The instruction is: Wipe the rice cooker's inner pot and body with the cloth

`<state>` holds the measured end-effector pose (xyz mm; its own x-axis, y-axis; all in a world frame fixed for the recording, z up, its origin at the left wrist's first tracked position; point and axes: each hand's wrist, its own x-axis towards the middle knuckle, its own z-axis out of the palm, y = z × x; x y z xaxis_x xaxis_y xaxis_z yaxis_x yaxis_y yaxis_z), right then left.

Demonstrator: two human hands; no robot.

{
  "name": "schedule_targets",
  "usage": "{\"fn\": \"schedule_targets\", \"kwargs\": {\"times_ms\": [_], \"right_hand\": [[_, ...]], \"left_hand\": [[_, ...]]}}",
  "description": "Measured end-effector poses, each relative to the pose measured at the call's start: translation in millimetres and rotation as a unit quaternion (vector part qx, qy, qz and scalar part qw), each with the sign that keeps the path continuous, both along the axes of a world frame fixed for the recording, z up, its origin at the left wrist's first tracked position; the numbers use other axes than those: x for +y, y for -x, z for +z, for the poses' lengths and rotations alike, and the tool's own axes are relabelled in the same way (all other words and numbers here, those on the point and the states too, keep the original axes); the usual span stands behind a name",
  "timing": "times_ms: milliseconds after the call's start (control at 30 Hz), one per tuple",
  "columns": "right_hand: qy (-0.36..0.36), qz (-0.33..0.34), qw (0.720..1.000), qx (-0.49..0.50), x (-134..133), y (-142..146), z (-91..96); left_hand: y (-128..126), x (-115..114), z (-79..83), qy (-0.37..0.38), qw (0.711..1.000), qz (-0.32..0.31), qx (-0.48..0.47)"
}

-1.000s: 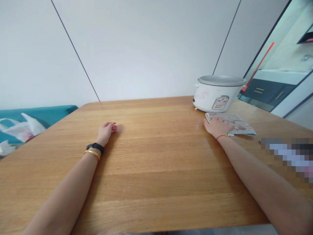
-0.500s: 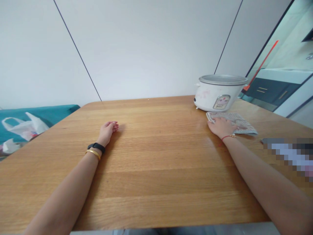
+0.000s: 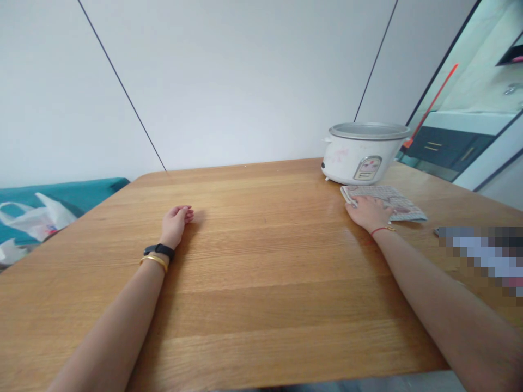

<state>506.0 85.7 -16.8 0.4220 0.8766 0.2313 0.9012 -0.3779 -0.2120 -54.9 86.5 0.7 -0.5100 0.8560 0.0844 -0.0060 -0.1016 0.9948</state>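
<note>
My left hand [image 3: 175,222] rests on the wooden table [image 3: 253,283] with its fingers loosely curled, holding nothing. A black band and a gold bangle circle that wrist. My right hand [image 3: 368,212] lies on the near part of a folded grey-and-white patterned cloth [image 3: 402,204], palm down. Just beyond the cloth stands a white rice cooker [image 3: 362,155] with a silver metal top and a control panel on its front, close to my right fingers but not touching them.
A teal seat [image 3: 61,190] with a white plastic bag [image 3: 36,220] lies beyond the table's left edge. A pixelated blurred patch [image 3: 482,256] covers something at the right. White walls stand behind, and a dark cabinet [image 3: 445,149] shows at the far right.
My right hand has shifted slightly to the right over the cloth. My left hand and the rice cooker stay in place, apart from a small shift of the head view.
</note>
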Motion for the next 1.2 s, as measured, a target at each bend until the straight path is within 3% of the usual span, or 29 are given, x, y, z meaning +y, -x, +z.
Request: {"fn": "schedule_targets", "kwargs": {"times_ms": [333, 533, 700, 1133, 1200], "right_hand": [[-0.004, 0.014, 1.0, -0.005, -0.8, 1.7, 4.5], [0.023, -0.04, 0.998, 0.034, 1.4, -11.1, 12.4], [-0.013, -0.04, 0.998, 0.041, 2.5, -25.3, 7.4], [-0.042, -0.068, 0.995, 0.06, 7.5, -28.0, -1.1], [-0.051, -0.047, 0.997, 0.035, 6.7, -28.7, 0.5]], "left_hand": [[-1.8, -1.5, 3.4, 0.004, 1.0, 0.004, -0.013], [-1.8, -3.1, 5.5, 0.007, 1.0, -0.006, -0.018], [-1.6, -2.6, 5.7, 0.01, 1.0, -0.017, -0.017], [-0.7, -0.2, 4.1, 0.017, 1.0, -0.021, -0.01], [-0.2, 0.2, 3.6, 0.016, 1.0, -0.022, -0.007]]}}
